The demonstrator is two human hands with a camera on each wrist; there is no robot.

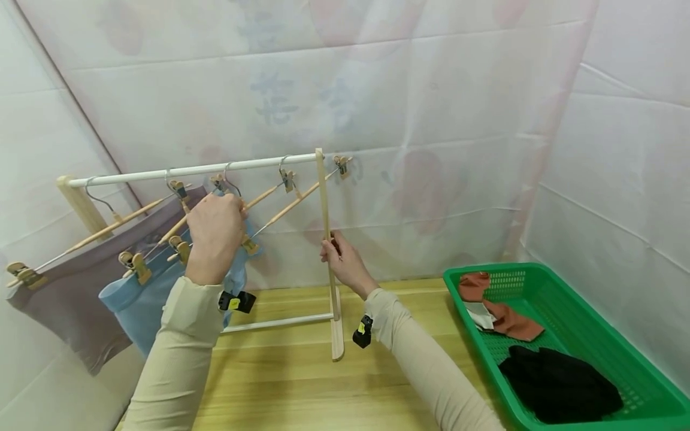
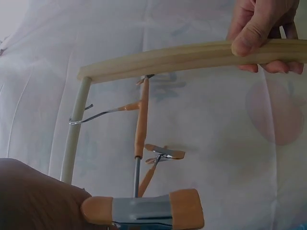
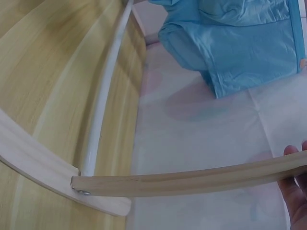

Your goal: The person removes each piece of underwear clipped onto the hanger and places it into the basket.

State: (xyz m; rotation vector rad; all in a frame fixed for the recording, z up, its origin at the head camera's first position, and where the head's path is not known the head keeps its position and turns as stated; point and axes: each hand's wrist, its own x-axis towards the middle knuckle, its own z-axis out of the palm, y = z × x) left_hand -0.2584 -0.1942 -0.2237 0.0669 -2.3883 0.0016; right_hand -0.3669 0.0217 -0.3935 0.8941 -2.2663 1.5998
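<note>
My left hand grips a wooden clip hanger around the middle of its bar, below the white top rail of a small clothes rack. A wooden clip shows close up in the left wrist view. My right hand pinches the rack's right wooden upright between thumb and fingers. Light blue shorts hang beside and partly behind my left hand and forearm. Farther left, a mauve-grey garment hangs from another clip hanger. A bare clip hanger is at the right end.
A green plastic basket stands at the right, holding a black garment and rust-coloured cloth with a white part. The rack's foot and lower rail are on the wooden table. White printed sheets surround the table.
</note>
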